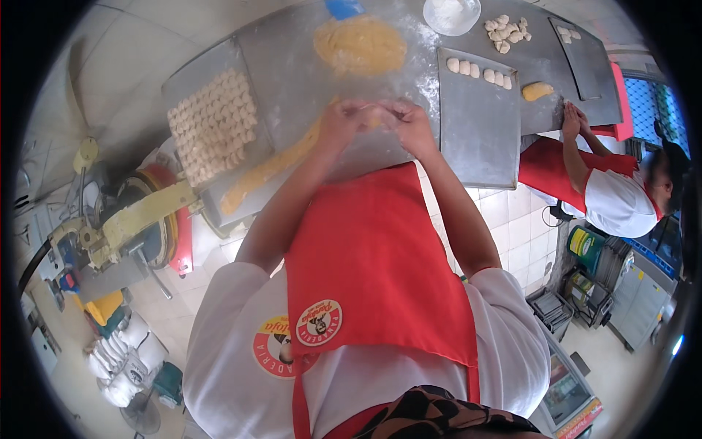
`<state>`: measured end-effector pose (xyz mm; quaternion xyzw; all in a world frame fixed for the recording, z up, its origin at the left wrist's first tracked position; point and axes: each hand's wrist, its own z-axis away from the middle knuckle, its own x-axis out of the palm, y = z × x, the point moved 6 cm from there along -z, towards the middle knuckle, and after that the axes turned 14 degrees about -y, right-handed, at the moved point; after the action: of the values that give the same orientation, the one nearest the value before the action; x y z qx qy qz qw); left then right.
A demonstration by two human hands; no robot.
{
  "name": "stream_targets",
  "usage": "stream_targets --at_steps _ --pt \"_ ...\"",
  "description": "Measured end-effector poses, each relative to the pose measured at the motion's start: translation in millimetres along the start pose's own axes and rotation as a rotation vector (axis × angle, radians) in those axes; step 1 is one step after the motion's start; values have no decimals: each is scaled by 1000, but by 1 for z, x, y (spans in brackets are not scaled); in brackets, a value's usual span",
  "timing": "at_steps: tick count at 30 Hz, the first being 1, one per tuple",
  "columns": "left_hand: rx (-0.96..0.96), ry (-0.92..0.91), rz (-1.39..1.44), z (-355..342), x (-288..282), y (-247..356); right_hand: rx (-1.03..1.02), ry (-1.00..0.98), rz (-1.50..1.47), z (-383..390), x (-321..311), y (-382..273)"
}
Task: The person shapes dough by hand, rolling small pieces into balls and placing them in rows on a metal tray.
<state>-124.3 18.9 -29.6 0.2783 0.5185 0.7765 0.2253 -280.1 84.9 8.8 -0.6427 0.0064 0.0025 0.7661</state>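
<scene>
A long rope of yellow dough (272, 170) lies slantwise on the metal table, its near end to the left. Both hands are at its far right end, close together and slightly blurred. My left hand (344, 126) has its fingers closed on the dough rope. My right hand (411, 126) pinches the end of the same rope, thumb and fingers together. Beyond them sits a large flattened mound of yellow dough (360, 45), with a blue scraper (344, 8) at its far edge.
Left stands a tray (240, 61) filled with rows of pale dough pieces. To the right are a tray (477, 139) with several dough balls, a flour bowl (468, 28) and a heap of dough pieces (506, 33). A co-worker (621, 194) works at the right; a machine (146, 216) stands left.
</scene>
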Motion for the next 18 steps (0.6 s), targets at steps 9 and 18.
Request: stream_targets --at_steps 9,18 --pt "-119 -8 -123 -4 21 -20 106 122 -196 16 -14 41" --pt "-116 -94 -665 -52 44 -100 362 -5 274 27 -46 125"
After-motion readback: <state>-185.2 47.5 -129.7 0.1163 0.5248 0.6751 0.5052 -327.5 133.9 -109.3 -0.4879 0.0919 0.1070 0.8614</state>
